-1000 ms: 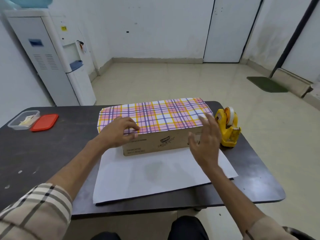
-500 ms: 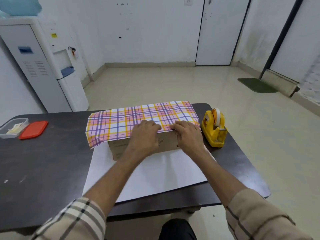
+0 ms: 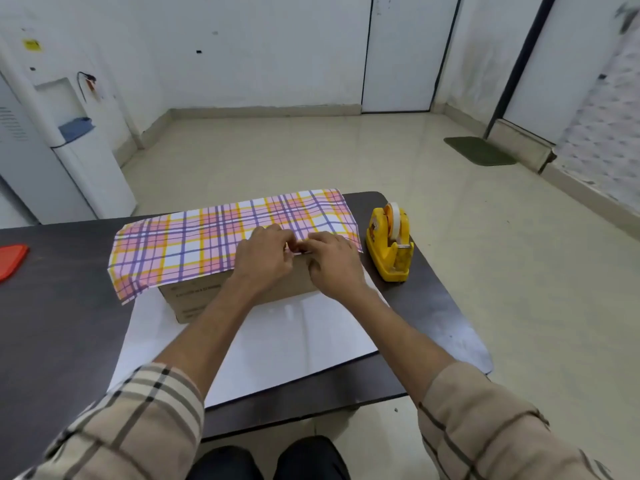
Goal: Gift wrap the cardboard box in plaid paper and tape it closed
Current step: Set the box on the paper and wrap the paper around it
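A brown cardboard box [image 3: 194,296] lies lengthwise on the dark table [image 3: 59,323]. Plaid paper [image 3: 194,244] in pink, purple and orange covers its top, and its white underside spreads over the table in front of the box. My left hand [image 3: 263,258] and my right hand [image 3: 332,263] meet at the box's near top edge, right of centre, with fingers curled on the paper's edge. Whether they pinch the edge or only press it I cannot tell. The box's near face shows bare below them.
A yellow tape dispenser [image 3: 389,247] with a roll of tape stands on the table just right of the box. A red lid [image 3: 10,259] lies at the far left edge. A white water dispenser [image 3: 69,150] stands beyond the table at left.
My right hand came in from beside the tape dispenser to the box's top edge. My left hand slid right along that edge until both hands met.
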